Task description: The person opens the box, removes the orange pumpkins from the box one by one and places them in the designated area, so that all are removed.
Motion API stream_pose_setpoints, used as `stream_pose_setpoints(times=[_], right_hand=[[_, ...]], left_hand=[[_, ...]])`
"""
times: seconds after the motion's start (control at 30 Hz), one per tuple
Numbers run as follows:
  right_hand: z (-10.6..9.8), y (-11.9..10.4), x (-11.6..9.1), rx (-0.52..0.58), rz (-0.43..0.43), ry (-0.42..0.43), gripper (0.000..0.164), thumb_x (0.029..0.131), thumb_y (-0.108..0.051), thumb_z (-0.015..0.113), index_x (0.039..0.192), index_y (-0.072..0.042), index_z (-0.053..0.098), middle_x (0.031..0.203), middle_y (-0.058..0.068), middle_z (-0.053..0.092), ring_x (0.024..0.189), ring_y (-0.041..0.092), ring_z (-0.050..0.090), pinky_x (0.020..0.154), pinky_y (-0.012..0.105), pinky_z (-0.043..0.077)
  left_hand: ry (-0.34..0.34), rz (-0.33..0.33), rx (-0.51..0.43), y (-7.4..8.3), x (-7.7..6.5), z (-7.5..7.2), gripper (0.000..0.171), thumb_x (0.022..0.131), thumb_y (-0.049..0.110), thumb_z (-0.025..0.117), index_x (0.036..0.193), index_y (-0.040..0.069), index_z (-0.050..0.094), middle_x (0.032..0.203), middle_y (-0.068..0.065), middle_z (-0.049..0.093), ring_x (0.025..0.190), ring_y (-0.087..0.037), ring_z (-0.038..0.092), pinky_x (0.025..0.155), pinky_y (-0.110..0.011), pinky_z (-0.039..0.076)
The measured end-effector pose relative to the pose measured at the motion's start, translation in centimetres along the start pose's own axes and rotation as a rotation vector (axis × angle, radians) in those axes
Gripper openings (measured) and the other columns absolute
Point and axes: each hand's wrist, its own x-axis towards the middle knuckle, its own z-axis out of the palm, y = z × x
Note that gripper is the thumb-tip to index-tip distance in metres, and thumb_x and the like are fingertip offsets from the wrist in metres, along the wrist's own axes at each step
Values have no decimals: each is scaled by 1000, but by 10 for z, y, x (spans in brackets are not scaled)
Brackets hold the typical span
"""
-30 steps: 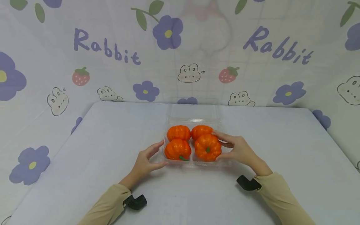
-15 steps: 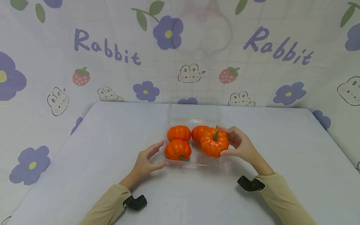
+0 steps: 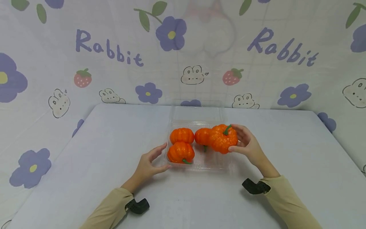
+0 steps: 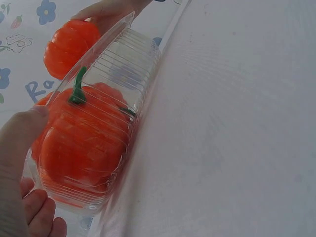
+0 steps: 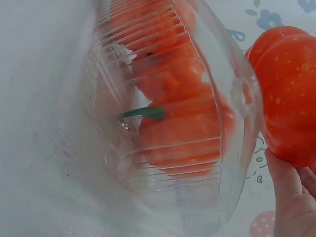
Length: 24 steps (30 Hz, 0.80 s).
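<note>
My right hand (image 3: 250, 149) pinches an orange toy pumpkin (image 3: 222, 140) with a green stem, raised over the right side of a clear plastic clamshell box (image 3: 213, 161). In the right wrist view this speckled pumpkin (image 5: 289, 94) is up beyond the box rim, thumb beneath it. Three more pumpkins sit inside: a back left one (image 3: 182, 135), a front left one (image 3: 180, 152) and a back right one (image 3: 202, 136), partly hidden by the raised one. My left hand (image 3: 147, 163) holds the box's left side, thumb at its front corner and fingers along the side.
The box's clear lid (image 3: 197, 113) stands opened at the back. A white-covered table (image 3: 114, 136) lies under everything, with a printed rabbit-and-flower cloth (image 3: 114, 76) behind it. Black wrist cameras (image 3: 137, 206) sit at both sleeves.
My right hand has lifted the front right pumpkin out of its place, up and to the right, tilting its stem upward. The left hand and the box have stayed still.
</note>
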Motion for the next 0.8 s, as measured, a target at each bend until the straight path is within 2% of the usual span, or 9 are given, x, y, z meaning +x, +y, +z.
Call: stream_pose_setpoints(times=[0.17, 0.3, 0.5, 0.8], right_hand=[[-2, 1, 1, 0, 15, 18, 65, 74, 10, 66, 131, 6, 36, 124, 2, 46, 110, 14, 45, 85, 24, 43], [-6, 0, 1, -12, 7, 70, 63, 73, 11, 66, 129, 6, 37, 122, 5, 46, 110, 15, 45, 85, 22, 43], [-11, -2, 1, -87, 15, 142, 63, 74, 8, 68, 128, 6, 38, 121, 5, 47, 108, 13, 46, 83, 20, 44], [-15, 4, 2, -170, 26, 181, 62, 74, 0, 72, 127, 2, 40, 124, 13, 44, 112, 18, 44, 83, 20, 43]], left_hand=[[-4, 18, 1, -2, -1, 0, 63, 62, -13, 74, 117, -19, 44, 121, -32, 46, 114, -40, 42, 93, -40, 36], [-4, 32, -2, -2, -1, 0, 63, 62, -13, 74, 117, -19, 44, 120, -32, 46, 113, -41, 42, 92, -42, 36], [-5, 41, 3, -1, 0, 0, 63, 62, -14, 74, 117, -20, 45, 120, -33, 46, 112, -41, 43, 91, -44, 36], [0, 41, 5, -1, 0, 0, 62, 62, -14, 74, 116, -20, 45, 119, -33, 46, 112, -42, 43, 91, -42, 37]])
